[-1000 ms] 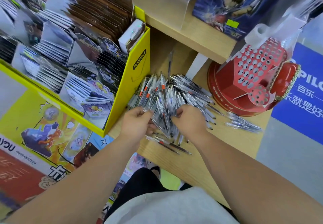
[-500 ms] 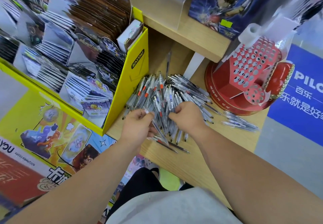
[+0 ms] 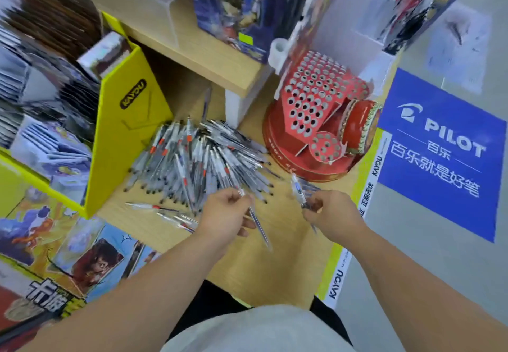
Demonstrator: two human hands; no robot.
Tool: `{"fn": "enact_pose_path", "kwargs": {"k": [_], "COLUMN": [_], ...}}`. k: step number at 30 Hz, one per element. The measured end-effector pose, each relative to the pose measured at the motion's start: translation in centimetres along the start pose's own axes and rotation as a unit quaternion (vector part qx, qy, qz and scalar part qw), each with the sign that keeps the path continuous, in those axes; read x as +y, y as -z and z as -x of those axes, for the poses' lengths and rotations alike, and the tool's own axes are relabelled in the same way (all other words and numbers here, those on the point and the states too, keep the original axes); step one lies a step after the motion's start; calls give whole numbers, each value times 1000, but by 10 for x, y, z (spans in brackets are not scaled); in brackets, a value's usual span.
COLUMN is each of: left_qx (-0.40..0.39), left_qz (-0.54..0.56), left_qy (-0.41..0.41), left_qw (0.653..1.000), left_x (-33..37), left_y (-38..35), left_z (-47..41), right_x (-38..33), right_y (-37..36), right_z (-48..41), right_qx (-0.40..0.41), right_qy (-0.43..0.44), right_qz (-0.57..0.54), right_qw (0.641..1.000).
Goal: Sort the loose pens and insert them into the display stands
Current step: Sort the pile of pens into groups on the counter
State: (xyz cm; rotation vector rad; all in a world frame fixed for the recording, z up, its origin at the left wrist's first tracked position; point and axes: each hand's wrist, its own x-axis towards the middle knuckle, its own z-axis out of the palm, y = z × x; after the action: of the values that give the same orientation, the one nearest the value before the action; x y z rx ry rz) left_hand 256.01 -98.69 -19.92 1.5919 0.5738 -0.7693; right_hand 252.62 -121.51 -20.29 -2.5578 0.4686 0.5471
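Pen pile [image 3: 200, 159] beside red stand [image 3: 316, 99]

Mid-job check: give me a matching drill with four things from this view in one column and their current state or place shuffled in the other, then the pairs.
Things:
1. left hand
2. right hand
3. red display stand
4. pen pile

States:
A. holes look empty
B. grips the blue-marked pen, near the stand's base
C. heaped on the shelf beside the yellow box
D. pinches the clear pen, which slants back toward the person

Pairs: 1-D; 2-B; 3-A; 4-C
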Motion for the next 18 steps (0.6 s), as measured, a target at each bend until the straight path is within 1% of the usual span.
{"fn": "enact_pose_path", "kwargs": {"k": [4, 8, 15, 18], "left_qx": [35, 88, 162, 201], "left_qz": [41, 82, 105, 96], "left_qy": [41, 76, 78, 74], "left_qw": [998, 990, 978, 972], "left_x": [-16, -35, -48, -47], "left_y": [-56, -98, -135, -144], "left_z": [5, 2, -8, -14], "right_x": [40, 56, 58, 57], "right_y": [11, 12, 7, 5], "right_z": [-15, -26, -39, -42], "right_qx": [-40, -71, -98, -92], "right_qy": [45, 118, 173, 189], "right_qz": [59, 105, 198, 229], "right_qw": [996, 985, 960, 950]}}
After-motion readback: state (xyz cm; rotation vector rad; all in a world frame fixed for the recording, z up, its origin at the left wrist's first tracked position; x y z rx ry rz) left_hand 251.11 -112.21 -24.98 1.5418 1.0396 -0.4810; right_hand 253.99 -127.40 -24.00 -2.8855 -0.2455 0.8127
